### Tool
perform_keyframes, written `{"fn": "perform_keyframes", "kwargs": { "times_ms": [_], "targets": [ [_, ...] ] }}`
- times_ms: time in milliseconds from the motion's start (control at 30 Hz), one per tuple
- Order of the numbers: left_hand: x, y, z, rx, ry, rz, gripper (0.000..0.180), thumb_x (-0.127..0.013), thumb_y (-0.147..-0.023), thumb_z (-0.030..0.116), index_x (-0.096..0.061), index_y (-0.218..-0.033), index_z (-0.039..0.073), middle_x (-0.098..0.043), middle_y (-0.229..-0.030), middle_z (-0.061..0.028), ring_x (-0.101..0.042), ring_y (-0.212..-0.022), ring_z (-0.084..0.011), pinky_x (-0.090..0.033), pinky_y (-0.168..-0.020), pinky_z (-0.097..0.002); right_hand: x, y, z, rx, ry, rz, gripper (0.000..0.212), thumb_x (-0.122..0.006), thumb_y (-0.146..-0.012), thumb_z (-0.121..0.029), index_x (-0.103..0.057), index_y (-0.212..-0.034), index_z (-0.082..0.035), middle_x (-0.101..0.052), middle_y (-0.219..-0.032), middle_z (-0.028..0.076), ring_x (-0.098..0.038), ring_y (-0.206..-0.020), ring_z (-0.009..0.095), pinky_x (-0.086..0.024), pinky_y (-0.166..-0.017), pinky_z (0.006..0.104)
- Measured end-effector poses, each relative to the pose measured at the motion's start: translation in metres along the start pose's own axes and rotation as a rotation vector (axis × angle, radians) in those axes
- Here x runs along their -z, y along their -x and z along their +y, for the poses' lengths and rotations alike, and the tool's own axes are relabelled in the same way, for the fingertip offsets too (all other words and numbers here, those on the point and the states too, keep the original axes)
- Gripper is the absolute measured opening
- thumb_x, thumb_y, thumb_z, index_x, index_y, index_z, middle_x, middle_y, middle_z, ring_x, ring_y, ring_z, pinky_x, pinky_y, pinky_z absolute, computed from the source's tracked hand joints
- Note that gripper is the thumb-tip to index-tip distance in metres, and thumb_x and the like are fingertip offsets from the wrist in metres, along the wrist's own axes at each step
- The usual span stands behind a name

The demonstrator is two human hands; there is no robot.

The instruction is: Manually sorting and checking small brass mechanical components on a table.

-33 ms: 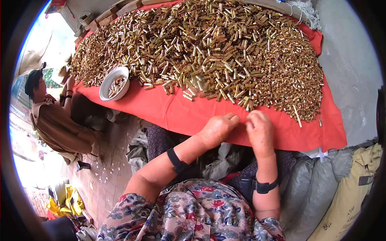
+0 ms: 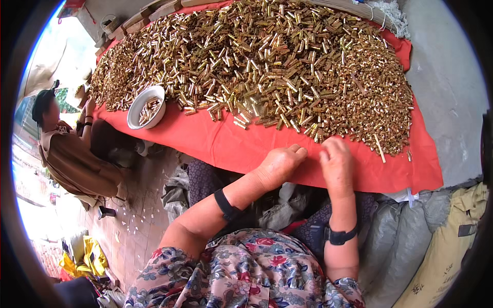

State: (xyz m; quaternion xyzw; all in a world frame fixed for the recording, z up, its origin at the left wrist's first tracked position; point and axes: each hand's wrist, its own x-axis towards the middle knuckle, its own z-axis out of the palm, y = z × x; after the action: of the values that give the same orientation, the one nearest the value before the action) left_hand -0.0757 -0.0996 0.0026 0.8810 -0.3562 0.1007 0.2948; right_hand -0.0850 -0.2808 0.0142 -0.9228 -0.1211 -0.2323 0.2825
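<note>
My left hand (image 2: 281,165) is over the front of the red cloth (image 2: 215,146), fingers curled and pinched together; anything between them is hidden. To its right and apart from it, my right hand (image 2: 336,164) has bent fingers near the lower edge of a heap of small gold-coloured pieces (image 2: 370,113). Whether those fingertips hold a piece cannot be made out. Beyond both hands spreads a big pile of longer, shiny gold-coloured tubes (image 2: 267,61). A white bowl (image 2: 134,112) with some tubes inside stands on the cloth at the left.
A thin pale stick (image 2: 379,149) lies against the right heap. Another person (image 2: 77,149) sits at the table's left end. Grey sacks (image 2: 395,241) and a tan sack (image 2: 441,251) stand right of my lap. Yellow bags (image 2: 92,256) are on the floor, lower left.
My right hand has shifted slightly right and up, away from my left hand. The left hand stays where it was.
</note>
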Motion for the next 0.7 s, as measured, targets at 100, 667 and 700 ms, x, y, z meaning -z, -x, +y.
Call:
{"fn": "perform_keyframes", "kwargs": {
  "times_ms": [100,667,700],
  "targets": [
    [-0.010,-0.004,-0.004,0.022,-0.005,0.061,0.008,-0.055,-0.086,0.005,-0.049,-0.091,0.004,-0.056,-0.077,-0.0131,-0.057,-0.063,-0.0306,-0.048,-0.057,-0.0365,-0.009,-0.010,0.028,-0.054,0.091,0.083,0.017,-0.063,-0.075,-0.004,-0.058,-0.091,-0.005,-0.060,-0.098,0.010,-0.057,-0.091,0.030,-0.048,-0.077,0.0401],
    [-0.018,-0.078,-0.021,0.133,0.006,-0.029,0.022,-0.063,-0.077,0.009,-0.055,-0.096,0.003,-0.058,-0.087,-0.0164,-0.059,-0.083,-0.0368,-0.048,-0.070,-0.0433,-0.029,-0.014,0.043,-0.008,0.094,0.161,0.014,-0.061,-0.076,-0.003,-0.061,-0.089,-0.008,-0.059,-0.086,0.007,-0.060,-0.079,0.029,-0.050,-0.066,0.0386],
    [-0.015,-0.075,-0.021,0.151,0.028,-0.005,0.022,-0.064,-0.076,0.009,-0.055,-0.095,0.002,-0.058,-0.087,-0.0161,-0.059,-0.082,-0.0370,-0.048,-0.069,-0.0430,-0.029,-0.014,0.043,-0.007,0.092,0.161,0.014,-0.061,-0.076,-0.003,-0.061,-0.089,-0.008,-0.059,-0.086,0.007,-0.060,-0.079,0.029,-0.050,-0.066,0.0386]
  ]
}}
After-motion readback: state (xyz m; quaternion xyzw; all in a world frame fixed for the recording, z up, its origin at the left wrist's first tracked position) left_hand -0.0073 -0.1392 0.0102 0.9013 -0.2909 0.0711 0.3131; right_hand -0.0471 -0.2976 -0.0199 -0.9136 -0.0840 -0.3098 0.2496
